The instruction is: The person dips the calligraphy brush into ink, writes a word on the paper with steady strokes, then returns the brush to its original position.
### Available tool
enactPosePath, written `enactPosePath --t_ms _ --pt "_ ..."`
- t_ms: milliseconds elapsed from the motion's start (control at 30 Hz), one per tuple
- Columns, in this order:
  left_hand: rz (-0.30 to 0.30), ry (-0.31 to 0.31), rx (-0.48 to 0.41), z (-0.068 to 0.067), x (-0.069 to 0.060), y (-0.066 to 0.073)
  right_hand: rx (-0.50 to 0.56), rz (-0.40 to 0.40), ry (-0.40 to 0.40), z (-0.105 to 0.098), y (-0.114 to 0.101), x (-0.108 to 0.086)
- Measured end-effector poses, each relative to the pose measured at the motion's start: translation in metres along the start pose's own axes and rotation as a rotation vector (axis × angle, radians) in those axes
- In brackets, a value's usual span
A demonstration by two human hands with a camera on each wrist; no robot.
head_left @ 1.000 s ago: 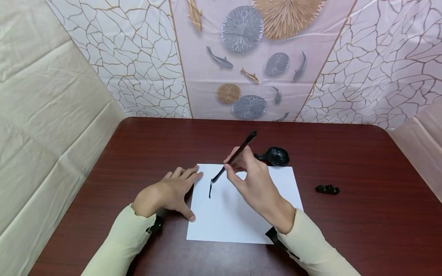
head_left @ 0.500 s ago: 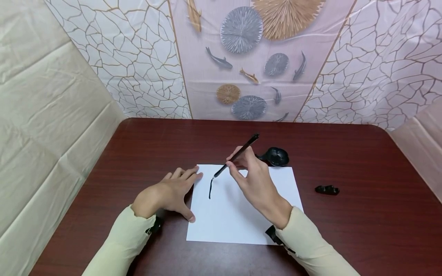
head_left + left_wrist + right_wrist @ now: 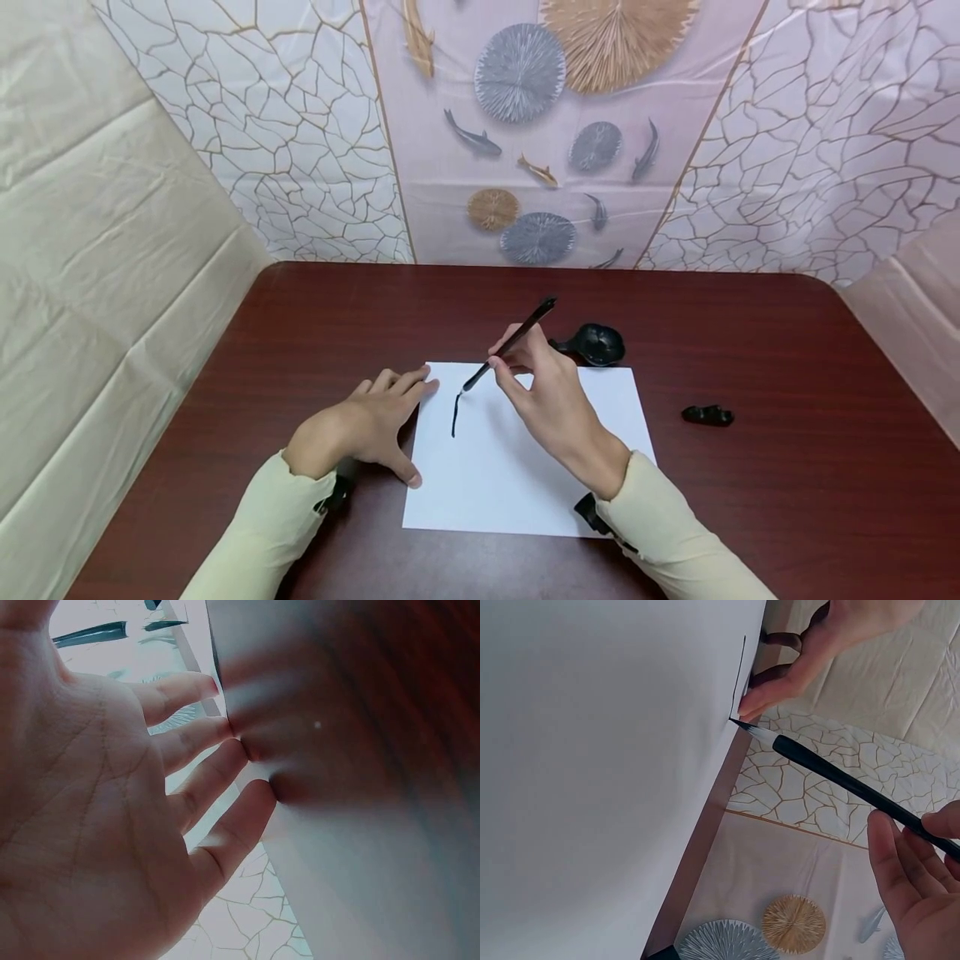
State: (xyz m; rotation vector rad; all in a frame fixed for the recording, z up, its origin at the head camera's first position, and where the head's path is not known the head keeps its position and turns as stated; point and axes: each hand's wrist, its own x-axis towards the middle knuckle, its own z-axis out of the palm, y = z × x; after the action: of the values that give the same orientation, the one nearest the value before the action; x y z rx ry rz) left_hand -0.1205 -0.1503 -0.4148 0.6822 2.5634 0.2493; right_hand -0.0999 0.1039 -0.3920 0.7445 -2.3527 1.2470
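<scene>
My right hand (image 3: 551,400) pinches a dark-handled ink brush (image 3: 517,337) between thumb and fingers. In the right wrist view the black tip of the brush (image 3: 832,772) meets the upper end of a thin black stroke (image 3: 739,679). That line runs down the left part of a white sheet of paper (image 3: 517,483). My left hand (image 3: 360,429) lies spread at the paper's left edge, thumb and fingertips touching it. Its palm and extended fingers (image 3: 225,832) fill much of the left wrist view.
Behind the paper's top edge sits a black spoon-shaped ink dish (image 3: 600,344). A small dark brush rest (image 3: 708,415) lies to the right on the reddish-brown table (image 3: 795,500). Patterned cloth (image 3: 525,167) hangs behind the table.
The stroke's upper end has grown slightly. The right hand and brush have shifted only a little, while the left hand keeps its place on the paper's edge.
</scene>
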Motion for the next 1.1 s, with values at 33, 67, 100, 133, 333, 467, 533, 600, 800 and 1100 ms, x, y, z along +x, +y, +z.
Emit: enactPosePath --t_ms 33,67,100,133,333,467,533,600,800,1100 --pt "0.002 0.001 0.001 0.000 0.000 0.000 0.000 0.003 -0.002 0.000 0.000 0.000" --pt "0.004 0.000 0.001 0.000 0.000 -0.001 0.001 0.006 -0.003 0.000 0.000 0.000" --pt "0.006 0.001 0.002 0.000 0.000 -0.001 0.001 0.010 -0.005 0.000 0.000 0.000" --pt "0.008 0.002 0.002 0.000 0.000 -0.001 0.001 0.012 -0.006 0.000 -0.001 0.001" --pt "0.014 0.013 0.009 0.001 -0.001 -0.001 -0.015 0.018 -0.020 0.000 -0.002 0.002" --pt "0.018 0.015 0.013 0.001 -0.001 -0.001 -0.027 0.020 -0.025 -0.001 -0.003 0.001" --pt "0.018 0.013 0.011 0.001 0.000 -0.001 -0.032 0.023 -0.027 -0.003 -0.004 0.001" --pt "0.016 0.012 0.011 0.000 0.000 -0.001 -0.030 0.028 -0.034 -0.004 -0.005 0.001" --pt "0.011 0.012 0.012 -0.001 0.000 0.000 -0.043 0.035 -0.055 -0.008 -0.007 0.001" --pt "0.013 0.009 0.004 -0.001 -0.001 0.000 -0.045 0.043 -0.069 -0.009 -0.011 0.000"
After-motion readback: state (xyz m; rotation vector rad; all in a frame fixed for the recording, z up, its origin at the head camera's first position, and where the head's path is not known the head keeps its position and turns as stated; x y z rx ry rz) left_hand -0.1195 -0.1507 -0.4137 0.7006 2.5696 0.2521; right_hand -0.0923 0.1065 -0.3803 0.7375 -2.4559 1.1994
